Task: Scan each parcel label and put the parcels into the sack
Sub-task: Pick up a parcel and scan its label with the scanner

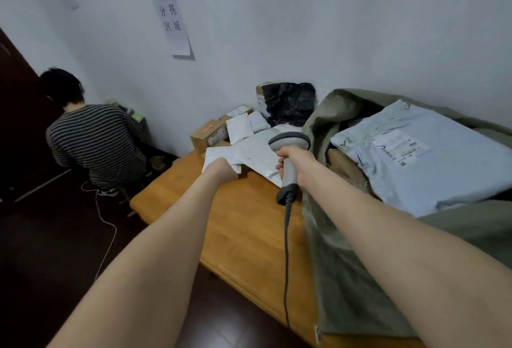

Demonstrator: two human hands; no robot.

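A: Left hand (221, 171)?
B: Reached out over the wooden table (243, 226), fingers curled onto the near edge of a small white mailer (217, 157) — gripped, not merely touched.
A: And the right hand (294, 160)?
B: Wrapped tight round the handle of a grey barcode scanner (289, 141), head aimed away toward the table's far end. Dark cable (286, 250) hanging from the handle's base, down past the table's near edge.
A: Any scan light?
B: A red line across the top of a brown cardboard box (206, 134) at the far left corner of the table.
A: Other parcels?
B: A larger white poly mailer (257, 154) touching the small one, two more pale mailers (239, 127) behind it against the boxes, and a crumpled black plastic parcel (289, 102) up against the wall.
A: And on the right?
B: Olive-green sack (346, 278), draped over the table's right side, mouth open, just beside the scanner. Inside already — a big pale blue-grey poly mailer (415, 170), label (397, 146) face up, print too small to read.
A: Elsewhere?
B: On the wall, a paper sign (173, 25) with four handwritten characters. At the left, low on the dark floor, a person in a striped top (97, 140), back to the camera, with a white cord (106, 220) trailing nearby.
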